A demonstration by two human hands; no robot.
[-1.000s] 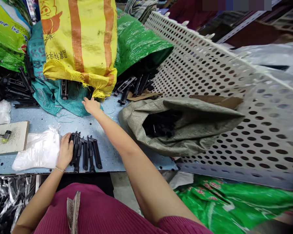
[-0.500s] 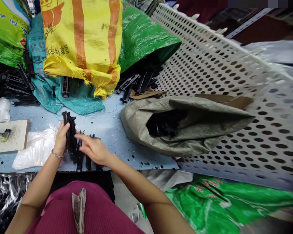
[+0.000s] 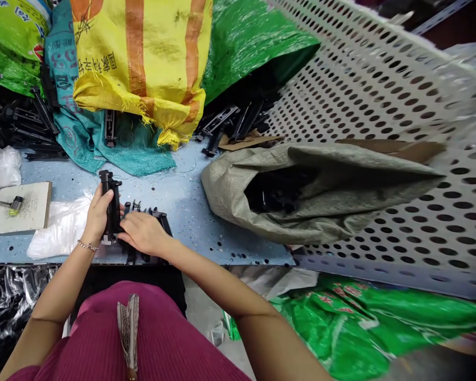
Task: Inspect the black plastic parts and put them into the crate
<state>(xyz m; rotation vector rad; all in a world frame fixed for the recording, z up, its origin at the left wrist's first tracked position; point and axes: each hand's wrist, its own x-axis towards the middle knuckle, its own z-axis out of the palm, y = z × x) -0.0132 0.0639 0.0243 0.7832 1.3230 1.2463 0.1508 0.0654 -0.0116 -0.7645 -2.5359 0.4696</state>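
My left hand (image 3: 95,212) grips a stack of black plastic bars (image 3: 111,203), held upright off the blue table (image 3: 182,206). My right hand (image 3: 140,233) lies over a short row of black bars (image 3: 154,217) flat on the table, touching them beside the held stack; whether it grips any is hidden. A bracelet sits on my left wrist.
A grey sack (image 3: 313,190) with black parts lies open at the right. Yellow (image 3: 143,58), teal (image 3: 87,137) and green sacks (image 3: 249,42) stand at the back with loose black bars (image 3: 230,119). A white plastic bag (image 3: 59,230), a board (image 3: 21,206) and a perforated white panel (image 3: 381,95) surround the work spot.
My right hand came back from the yellow sack to the row of bars. My left hand lifted a stack of bars from the row and holds it upright.
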